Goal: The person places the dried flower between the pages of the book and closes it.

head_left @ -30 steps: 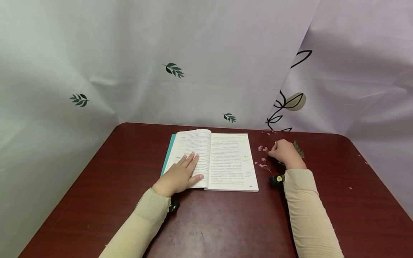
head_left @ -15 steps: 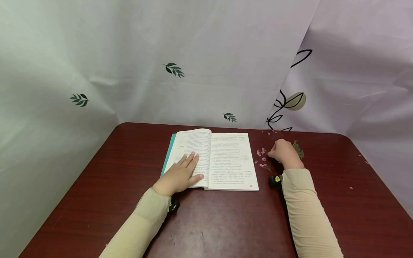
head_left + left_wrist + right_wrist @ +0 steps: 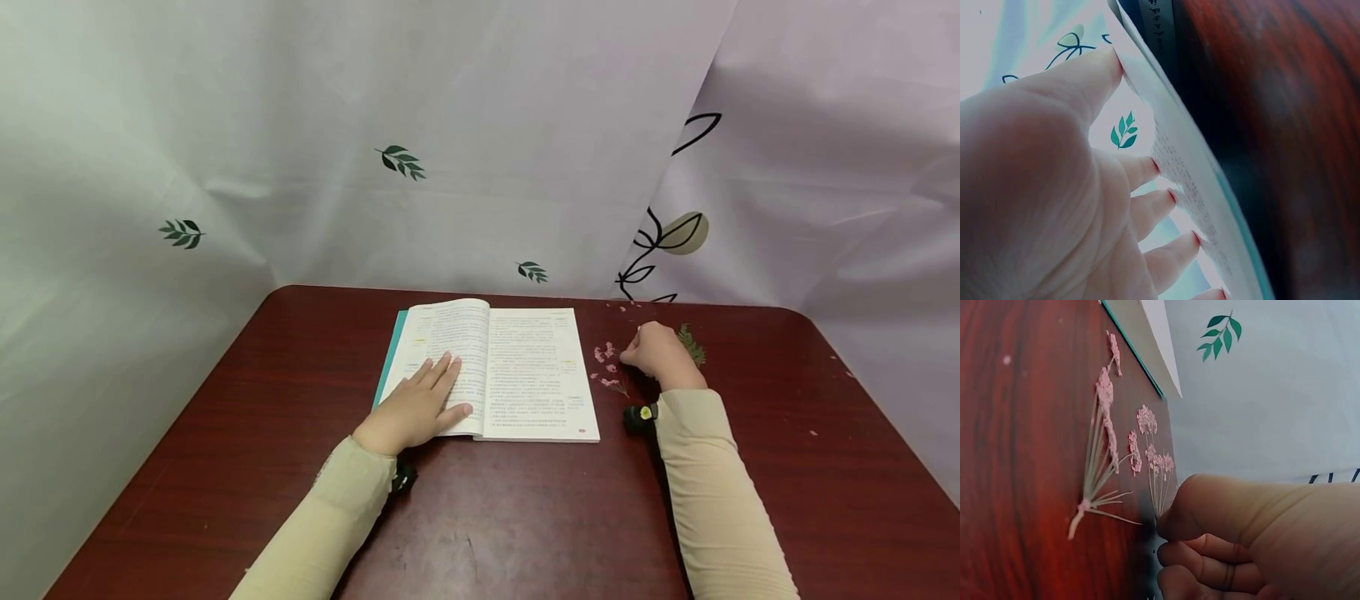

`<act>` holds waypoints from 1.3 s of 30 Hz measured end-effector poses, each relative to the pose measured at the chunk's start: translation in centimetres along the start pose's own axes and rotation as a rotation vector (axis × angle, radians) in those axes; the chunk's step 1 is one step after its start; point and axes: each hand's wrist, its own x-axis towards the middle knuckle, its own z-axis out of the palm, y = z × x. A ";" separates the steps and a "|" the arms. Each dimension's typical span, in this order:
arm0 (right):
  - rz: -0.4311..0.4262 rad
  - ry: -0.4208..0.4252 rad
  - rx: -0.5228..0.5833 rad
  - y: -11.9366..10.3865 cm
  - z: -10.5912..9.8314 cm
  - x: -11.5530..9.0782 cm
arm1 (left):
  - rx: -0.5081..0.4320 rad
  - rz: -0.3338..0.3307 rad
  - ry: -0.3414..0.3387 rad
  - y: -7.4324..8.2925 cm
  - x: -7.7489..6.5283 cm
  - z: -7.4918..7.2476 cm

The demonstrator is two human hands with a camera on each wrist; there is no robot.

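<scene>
Right of the open, teal-covered book (image 3: 536,375), the right hand (image 3: 660,354) pinches a thin-stemmed pink flower sprig (image 3: 1159,464), apparently the pick-up step; the left hand (image 3: 412,408) lies spread on the book; gentle lifting seems called for

One open, white-paged paper book (image 3: 536,375) under the left hand (image 3: 412,408); seemingly two pink, thin-stemmed flower sprigs (image 3: 1105,397) at the right hand (image 3: 662,357), one green feathery leaf (image 3: 691,345) beside it.
</scene>
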 end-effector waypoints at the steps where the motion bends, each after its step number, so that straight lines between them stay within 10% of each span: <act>1: -0.005 0.006 0.008 0.0 0.0 0.0 | -0.001 0.000 0.000 0.0 0.0 0.0; 39: 0.019 0.156 0.563 -4.4 2.1 0.7 | -0.009 -0.005 -0.003 -0.2 0.1 0.2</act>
